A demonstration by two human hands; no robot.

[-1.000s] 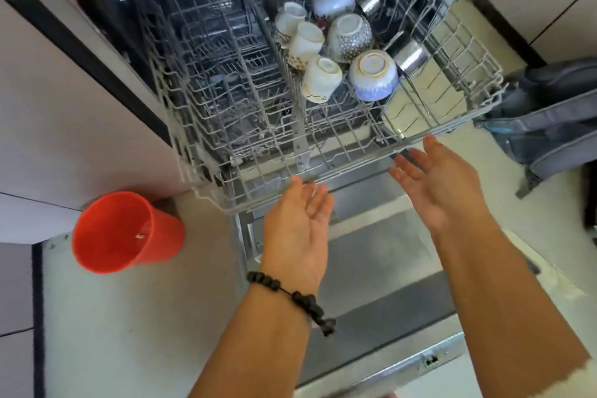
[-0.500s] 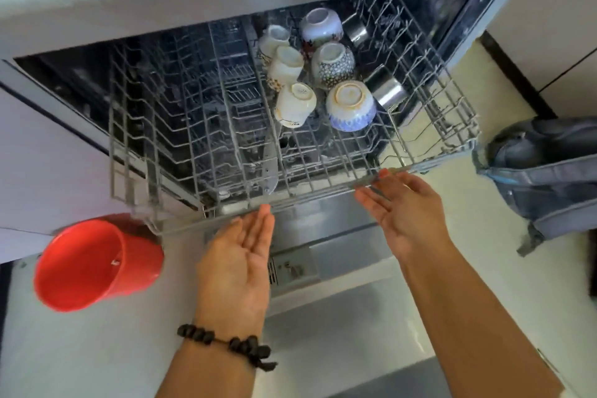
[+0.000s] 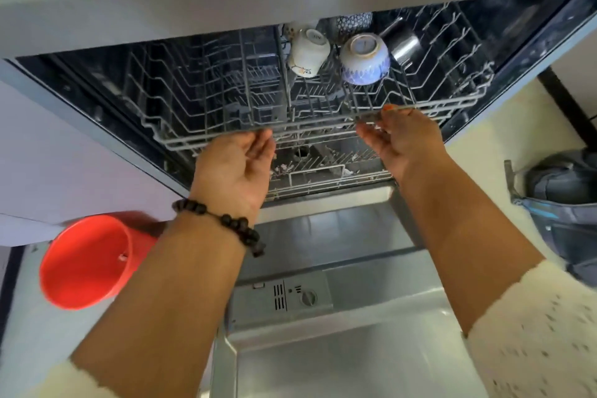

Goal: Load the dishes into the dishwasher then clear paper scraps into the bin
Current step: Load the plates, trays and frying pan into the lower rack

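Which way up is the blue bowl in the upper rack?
Upside down. The blue bowl shows its foot ring and base to the camera, rim down on the upper rack wires, slightly tilted.

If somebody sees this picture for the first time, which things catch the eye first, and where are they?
First the two hands in the middle: the left hand and the right hand touch the front edge of the wire rack of the open dishwasher. At the back of the rack stand an upturned white cup and a blue bowl. A bright red bucket shows at lower left.
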